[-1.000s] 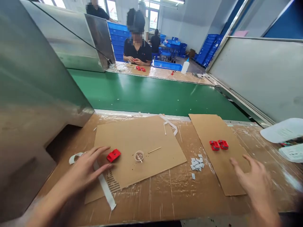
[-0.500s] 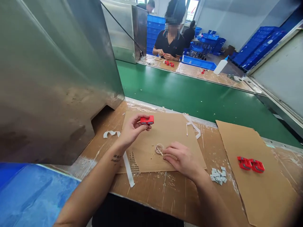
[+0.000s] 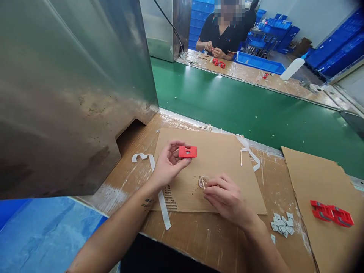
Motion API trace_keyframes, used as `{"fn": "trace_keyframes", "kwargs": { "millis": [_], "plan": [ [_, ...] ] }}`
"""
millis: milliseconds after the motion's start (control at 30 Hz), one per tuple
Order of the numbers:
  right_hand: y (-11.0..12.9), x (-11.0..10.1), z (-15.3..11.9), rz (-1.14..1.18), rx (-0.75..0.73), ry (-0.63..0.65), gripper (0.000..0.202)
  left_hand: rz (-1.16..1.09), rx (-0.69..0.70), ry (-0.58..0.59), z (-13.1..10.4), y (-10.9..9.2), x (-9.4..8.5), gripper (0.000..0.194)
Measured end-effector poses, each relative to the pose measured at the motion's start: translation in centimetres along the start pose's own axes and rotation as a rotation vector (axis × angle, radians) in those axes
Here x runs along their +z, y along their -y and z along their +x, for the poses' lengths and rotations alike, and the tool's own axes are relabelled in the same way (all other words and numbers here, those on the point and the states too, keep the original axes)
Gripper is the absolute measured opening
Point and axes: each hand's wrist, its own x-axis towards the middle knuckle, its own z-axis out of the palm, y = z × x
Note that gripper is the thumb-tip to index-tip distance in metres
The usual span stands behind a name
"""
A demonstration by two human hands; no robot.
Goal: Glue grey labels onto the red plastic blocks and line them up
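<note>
My left hand [image 3: 172, 161] grips a small red plastic part [image 3: 188, 152] with a notch in its upper edge, held above a cardboard sheet [image 3: 224, 151]. Between the thumb and fingers of my right hand [image 3: 226, 195] is a thin cotton swab [image 3: 203, 182]. Its tip is in a small clear round cup [image 3: 201, 179] standing on the cardboard. Another cotton swab [image 3: 241, 157] lies toward the sheet's right side. White tape strips [image 3: 162, 206] stick along the left and right edges of the sheet.
Small grey square pieces [image 3: 283, 224] lie in a pile at right. Red parts [image 3: 332, 213] rest on a second cardboard sheet [image 3: 321, 182]. A green conveyor belt [image 3: 227, 94] runs behind, with a co-worker [image 3: 223, 36] across it. A large metal housing [image 3: 76, 94] stands at left.
My left hand has turned the red part so its notched face shows. My right hand stays at the cup with the swab. The view has shifted, placing the scene lower and further right.
</note>
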Motion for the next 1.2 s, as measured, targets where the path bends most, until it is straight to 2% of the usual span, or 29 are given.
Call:
{"fn": "trace_keyframes", "kwargs": {
  "millis": [167,300,433,500,600,700,833,900,933,1033,1200],
  "plan": [
    [-0.3,0.6,0.7,0.045,-0.016,-0.123,0.018,-0.113,-0.13,-0.028,-0.1,0.1,0.1,0.037],
    [-0.4,1.0,1.2,0.032,0.05,-0.257,0.018,-0.214,-0.208,-0.1,0.1,-0.2,0.2,0.039],
    [-0.5,1.2,1.1,0.037,0.125,-0.309,0.013,-0.287,-0.25,-0.125,0.4,-0.4,0.3,0.047],
    [-0.6,1.1,0.7,0.071,0.214,-0.342,0.009,-0.25,-0.254,-0.156,0.5,-0.4,0.4,0.047],
    [-0.9,0.9,0.1,0.164,0.375,-0.372,0.007,-0.188,-0.283,-0.191,0.5,-0.3,0.6,0.047],
    [-1.3,0.9,-0.4,0.327,0.485,-0.399,0.009,-0.232,-0.346,-0.191,0.6,-0.5,0.6,0.042],
    [-1.7,1.1,-0.6,0.539,0.566,-0.455,0.014,-0.379,-0.506,-0.174,0.7,-1.1,0.1,0.035],
    [-1.7,1.1,-0.6,0.597,0.589,-0.471,0.016,-0.439,-0.569,-0.142,0.7,-1.3,-0.1,0.023],
    [-1.7,1.1,-0.5,0.613,0.6,-0.477,0.017,-0.455,-0.577,-0.128,0.6,-1.3,-0.2,0.015],
    [-1.7,1.2,-0.4,0.638,0.629,-0.477,0.019,-0.442,-0.547,-0.114,0.5,-1.2,-0.2,0.025],
    [-1.7,1.3,-0.3,0.659,0.629,-0.46,0.02,-0.334,-0.449,-0.122,0.5,-0.4,0.2,0.024]
  ]
}}
